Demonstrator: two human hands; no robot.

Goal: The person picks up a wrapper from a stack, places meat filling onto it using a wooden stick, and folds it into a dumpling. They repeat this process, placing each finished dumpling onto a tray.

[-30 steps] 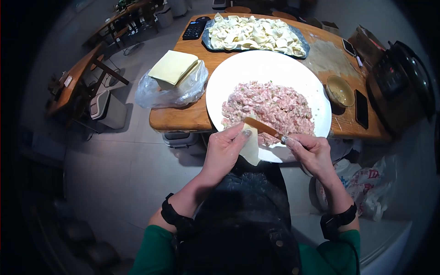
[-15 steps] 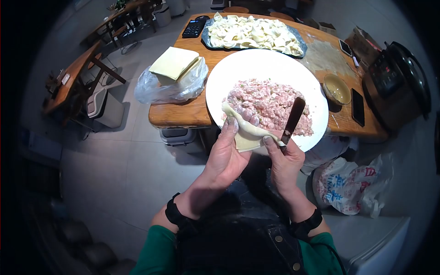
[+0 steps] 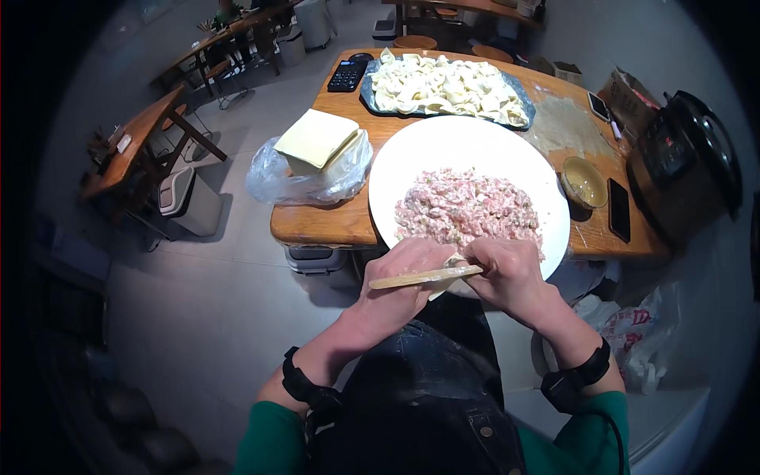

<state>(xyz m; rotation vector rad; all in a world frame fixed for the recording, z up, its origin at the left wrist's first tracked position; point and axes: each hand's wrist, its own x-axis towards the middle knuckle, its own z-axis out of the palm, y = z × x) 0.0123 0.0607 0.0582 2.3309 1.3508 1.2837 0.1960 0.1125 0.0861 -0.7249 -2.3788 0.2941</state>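
Over the near rim of a large white plate (image 3: 427, 150), my left hand (image 3: 396, 297) and my right hand (image 3: 514, 273) meet with fingers closed. Between them they pinch a folded dough wrapper (image 3: 440, 290), mostly hidden by the fingers. A flat wooden stick (image 3: 419, 278) is also in my right hand, pointing left across the front of my left hand. Minced meat filling (image 3: 471, 206) with green bits lies on the plate just beyond my fingers. To the left, a stack of square wrappers (image 3: 317, 137) rests on a plastic bag (image 3: 269, 176).
Folded wontons (image 3: 447, 83) fill a dark tray (image 3: 388, 106) behind the plate. A calculator (image 3: 346, 76) lies at the back left. On the right are a small bowl (image 3: 584, 182), a phone (image 3: 619, 210) and a large electric cooker (image 3: 685, 166). A bin (image 3: 190, 202) stands on the floor.
My hands have come together and turned, closing the wrapper that was held stretched between them. The stick has swung from pointing up and away to pointing left. The view has shifted slightly.
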